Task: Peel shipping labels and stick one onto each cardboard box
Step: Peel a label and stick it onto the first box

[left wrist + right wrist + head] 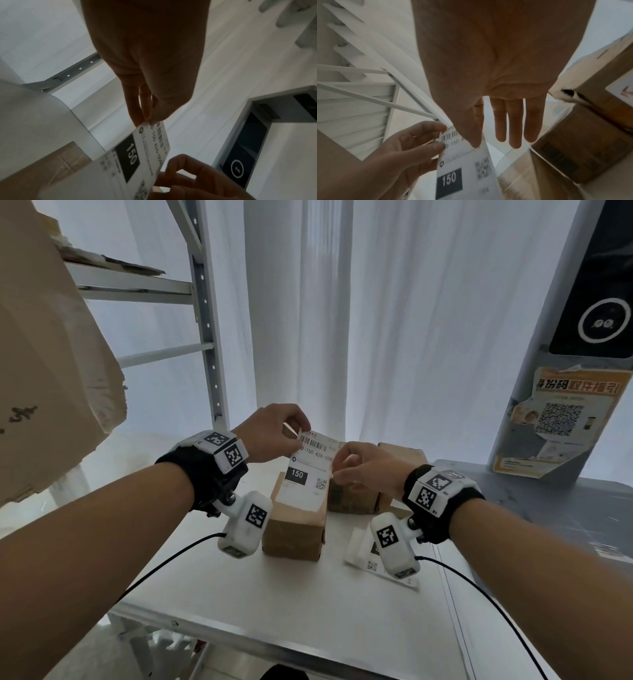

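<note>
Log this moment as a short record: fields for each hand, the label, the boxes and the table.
left hand: pinches the label's top left corner
right hand: pinches the label's right edge
label: printed 150, held above the front box
front box: on the table, below the label
back boxes: behind the right hand
table: white, more label paper at right

left hand pinches label top | right hand pinches right edge | above box

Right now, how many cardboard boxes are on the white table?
3 visible: front box under the shipping label, second box behind the right hand, third box further back. Others may be hidden.
</note>
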